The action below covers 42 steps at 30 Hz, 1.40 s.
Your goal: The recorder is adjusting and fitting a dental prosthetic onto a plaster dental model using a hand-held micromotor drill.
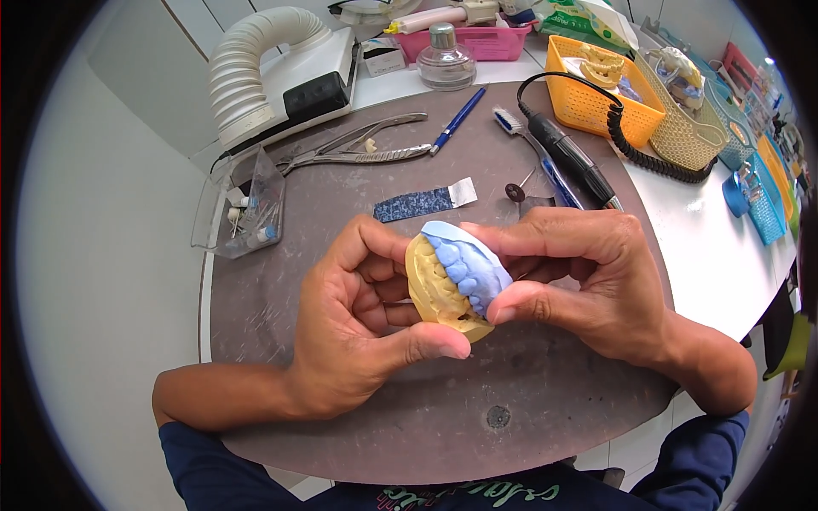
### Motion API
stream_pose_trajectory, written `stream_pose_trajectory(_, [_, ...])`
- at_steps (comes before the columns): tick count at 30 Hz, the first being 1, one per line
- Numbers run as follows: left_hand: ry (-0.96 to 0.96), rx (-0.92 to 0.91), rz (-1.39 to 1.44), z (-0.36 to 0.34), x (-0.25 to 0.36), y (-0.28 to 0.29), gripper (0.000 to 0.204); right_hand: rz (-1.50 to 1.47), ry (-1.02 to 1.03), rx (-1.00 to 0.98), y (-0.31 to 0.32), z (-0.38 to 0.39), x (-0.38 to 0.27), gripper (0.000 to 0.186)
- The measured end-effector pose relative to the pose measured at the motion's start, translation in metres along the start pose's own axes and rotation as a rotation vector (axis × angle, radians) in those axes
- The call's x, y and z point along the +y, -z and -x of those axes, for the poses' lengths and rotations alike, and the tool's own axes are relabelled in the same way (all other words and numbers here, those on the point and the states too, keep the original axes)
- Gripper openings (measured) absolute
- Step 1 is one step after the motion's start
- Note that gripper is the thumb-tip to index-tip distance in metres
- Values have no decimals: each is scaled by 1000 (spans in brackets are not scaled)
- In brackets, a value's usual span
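Observation:
Over the middle of the bench, my left hand [362, 298] grips a yellow dental cast [433, 285], thumb along its lower edge and fingers behind it. My right hand [579, 277] pinches a blue dental cast [464, 266] between thumb and fingers. The two casts are held together with their tooth rows meeting, tilted so that the teeth face me. A small dark gap shows near the lower end of the yellow cast. Just beyond the casts lies a strip of dark blue patterned paper [413, 205] with a white end.
Pliers [366, 153], a blue pen [460, 119], a toothbrush [537, 149] and a black handpiece [571, 157] with a coiled cord lie on the brown mat [341, 443]. A clear box [241, 213] stands left; a white hose unit [281, 77], glass bottle [446, 60] and orange basket [601, 94] stand behind.

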<state>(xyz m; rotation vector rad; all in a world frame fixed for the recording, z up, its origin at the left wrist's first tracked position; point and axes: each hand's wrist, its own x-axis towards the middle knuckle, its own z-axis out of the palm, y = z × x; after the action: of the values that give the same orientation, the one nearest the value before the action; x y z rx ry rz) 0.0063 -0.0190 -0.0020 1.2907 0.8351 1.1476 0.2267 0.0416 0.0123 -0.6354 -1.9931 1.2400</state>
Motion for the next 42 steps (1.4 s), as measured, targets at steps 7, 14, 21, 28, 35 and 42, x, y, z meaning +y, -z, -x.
stream_pose_trajectory(7, [4, 13, -28, -1, 1, -2, 51, -55, -73, -3, 0, 0, -1, 50])
stream_pose_trajectory(14, [-12, 14, 33, -5, -2, -2, 47, -114, -133, 22, 2, -2, -6, 48])
stream_pose_trajectory(21, [-17, 61, 85, -5, -2, 4, 45, 266, -96, 205, 18, -4, -10, 43])
stream_pose_trajectory(28, [-37, 60, 83, -7, -3, 5, 43, 846, 128, 25, 13, 0, 2, 35])
stream_pose_trajectory(35, [-74, 32, 46, -9, -4, 7, 43, 903, 312, 117, 7, -2, 3, 40])
stream_pose_trajectory(42, [-14, 6, 51, -8, -1, 2, 46, 738, 459, 69, 1, 2, 2, 42])
